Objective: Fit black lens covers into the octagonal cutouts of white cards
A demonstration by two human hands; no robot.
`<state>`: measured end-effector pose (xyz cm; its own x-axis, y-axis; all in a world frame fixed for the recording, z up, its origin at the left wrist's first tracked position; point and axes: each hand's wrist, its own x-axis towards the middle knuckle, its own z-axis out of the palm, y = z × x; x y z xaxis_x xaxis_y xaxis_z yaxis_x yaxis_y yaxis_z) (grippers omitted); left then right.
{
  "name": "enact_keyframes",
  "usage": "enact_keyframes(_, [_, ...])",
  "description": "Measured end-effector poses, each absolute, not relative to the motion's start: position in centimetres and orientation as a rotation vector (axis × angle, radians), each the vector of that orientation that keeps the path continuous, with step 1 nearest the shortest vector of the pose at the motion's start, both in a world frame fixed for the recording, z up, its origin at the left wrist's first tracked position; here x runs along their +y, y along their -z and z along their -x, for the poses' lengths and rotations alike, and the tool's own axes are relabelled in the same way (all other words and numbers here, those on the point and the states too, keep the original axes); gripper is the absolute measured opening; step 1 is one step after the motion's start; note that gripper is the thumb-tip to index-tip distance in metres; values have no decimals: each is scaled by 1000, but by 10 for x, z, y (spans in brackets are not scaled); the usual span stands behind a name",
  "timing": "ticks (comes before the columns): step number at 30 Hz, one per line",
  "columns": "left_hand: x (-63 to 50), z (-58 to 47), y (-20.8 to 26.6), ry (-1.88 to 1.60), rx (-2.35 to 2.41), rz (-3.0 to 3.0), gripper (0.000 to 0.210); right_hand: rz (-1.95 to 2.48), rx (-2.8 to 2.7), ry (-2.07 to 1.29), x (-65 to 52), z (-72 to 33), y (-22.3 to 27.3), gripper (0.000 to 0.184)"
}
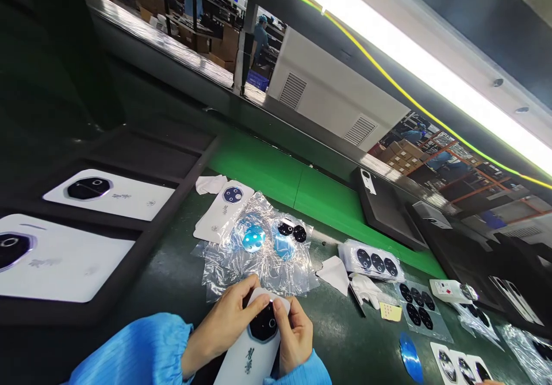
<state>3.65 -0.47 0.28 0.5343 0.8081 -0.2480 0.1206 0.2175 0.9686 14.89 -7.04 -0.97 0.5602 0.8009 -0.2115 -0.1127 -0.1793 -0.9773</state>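
A white phone back cover (248, 363) with dark lettering is held between my two hands at the bottom centre. Its round black camera lens plate (264, 323) lies at the upper end. My left hand (226, 323) grips the left edge, thumb resting on the lens plate. On the other side, my right hand (295, 332) is closed on the right edge, its thumb or finger pressed near the plate's rim. Just beyond lie clear plastic bags (263, 267) with blue film discs (253, 238) and small black lens plates (299, 234). Another white back cover (222, 212) lies behind them.
At left, a black foam tray (142, 253) holds white back covers (121, 195). Right of my hands are a stack of packed lens plates (371, 260), crumpled white cloth (365, 289), a white bottle (452, 290) and a blue film disc (410, 357). Dark trays (390, 212) stand behind.
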Motion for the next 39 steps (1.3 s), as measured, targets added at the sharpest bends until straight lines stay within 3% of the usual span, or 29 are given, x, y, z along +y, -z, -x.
enact_keyframes(15, [-2, -30, -13, -500, 679, -890, 58, 1382, -430, -1072, -67, -159, 15, 48])
enact_keyframes(31, [-6, -35, 0, -645, 912, -1236, 41, 1461, -566, -960, -78, -153, 8, 48])
enact_keyframes(39, [-16, -34, 39, -624, 743, -1097, 60, 1363, -583, -853, -78, -147, 10, 45])
